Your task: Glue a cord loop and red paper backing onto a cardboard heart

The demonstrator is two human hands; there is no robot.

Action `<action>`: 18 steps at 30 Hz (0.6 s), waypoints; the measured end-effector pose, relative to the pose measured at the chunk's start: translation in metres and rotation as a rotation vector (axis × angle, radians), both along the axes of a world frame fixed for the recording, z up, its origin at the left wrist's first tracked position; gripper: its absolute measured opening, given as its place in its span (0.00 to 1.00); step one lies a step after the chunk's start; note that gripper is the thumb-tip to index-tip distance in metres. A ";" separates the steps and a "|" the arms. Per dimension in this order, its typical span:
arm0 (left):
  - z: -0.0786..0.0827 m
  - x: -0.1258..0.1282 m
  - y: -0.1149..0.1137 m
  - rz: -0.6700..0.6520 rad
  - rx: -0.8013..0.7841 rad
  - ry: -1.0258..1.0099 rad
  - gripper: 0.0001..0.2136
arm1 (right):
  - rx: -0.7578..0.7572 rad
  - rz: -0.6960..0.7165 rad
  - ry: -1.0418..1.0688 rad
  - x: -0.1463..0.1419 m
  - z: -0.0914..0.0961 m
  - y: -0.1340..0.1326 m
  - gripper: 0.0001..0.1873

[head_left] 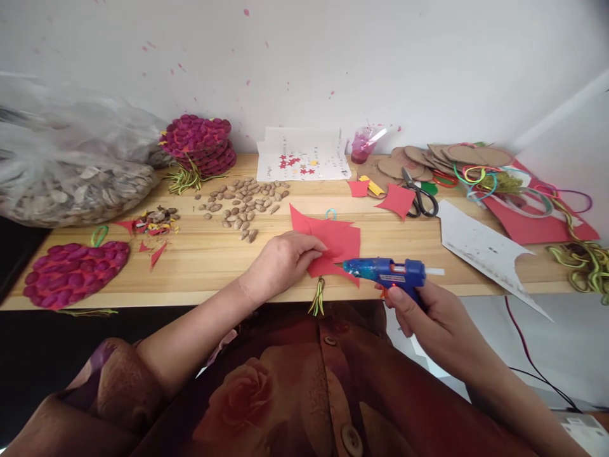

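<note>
The red paper [341,236] lies on the tabletop [200,254] at three o'clock from the left hand [287,255], under its fingertips [318,246]; whether they pinch it, I cannot tell. The right hand [431,317] is clamped around the glue gun [394,273], nozzle [350,266] toward nine o'clock.

glue gun [415,273] handle — mostly hidden in right hand [431,317] | gun's label — too small to read | plastic bag [71,184]: cut off by left edge
</note>
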State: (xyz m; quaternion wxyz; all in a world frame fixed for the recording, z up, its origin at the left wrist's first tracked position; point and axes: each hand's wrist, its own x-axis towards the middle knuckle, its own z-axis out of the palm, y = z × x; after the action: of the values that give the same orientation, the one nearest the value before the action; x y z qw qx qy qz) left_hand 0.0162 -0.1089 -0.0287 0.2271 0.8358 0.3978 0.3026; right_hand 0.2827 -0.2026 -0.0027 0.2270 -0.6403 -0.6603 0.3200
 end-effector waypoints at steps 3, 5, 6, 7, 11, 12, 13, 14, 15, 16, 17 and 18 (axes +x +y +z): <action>0.000 0.000 -0.001 0.014 -0.038 -0.023 0.08 | 0.074 0.009 -0.123 -0.008 0.003 0.004 0.23; 0.000 -0.001 -0.002 0.011 -0.057 -0.038 0.09 | 0.098 0.025 -0.137 -0.012 0.004 0.006 0.22; 0.000 -0.001 -0.003 0.011 -0.065 -0.043 0.10 | 0.108 0.035 -0.136 -0.013 0.005 0.007 0.21; 0.000 -0.002 -0.004 0.013 -0.069 -0.049 0.10 | 0.118 0.045 -0.138 -0.014 0.006 0.008 0.21; -0.003 -0.003 -0.004 0.026 -0.068 -0.069 0.09 | 0.191 0.053 -0.202 -0.014 0.005 0.010 0.21; -0.003 -0.003 -0.004 0.032 -0.065 -0.073 0.09 | 0.206 0.050 -0.220 -0.014 0.005 0.010 0.21; -0.003 -0.003 -0.004 0.039 -0.064 -0.074 0.08 | 0.215 0.048 -0.234 -0.014 0.004 0.011 0.21; -0.003 -0.003 -0.004 0.047 -0.063 -0.073 0.08 | 0.218 0.046 -0.245 -0.015 0.004 0.012 0.21; -0.003 -0.003 -0.003 0.056 -0.064 -0.068 0.07 | 0.220 0.048 -0.252 -0.015 0.004 0.013 0.21; -0.003 -0.002 -0.003 0.064 -0.066 -0.063 0.07 | 0.226 0.051 -0.257 -0.015 0.005 0.013 0.21; -0.003 -0.002 -0.002 0.070 -0.066 -0.058 0.07 | 0.233 0.058 -0.260 -0.016 0.005 0.014 0.20; -0.002 -0.002 -0.001 0.076 -0.064 -0.054 0.07 | 0.243 0.067 -0.262 -0.016 0.006 0.015 0.19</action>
State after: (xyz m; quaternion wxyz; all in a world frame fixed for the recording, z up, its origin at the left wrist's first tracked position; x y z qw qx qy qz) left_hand 0.0146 -0.1102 -0.0308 0.2529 0.8040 0.4323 0.3207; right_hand 0.2663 -0.1879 0.0031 0.2040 -0.6222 -0.7388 0.1593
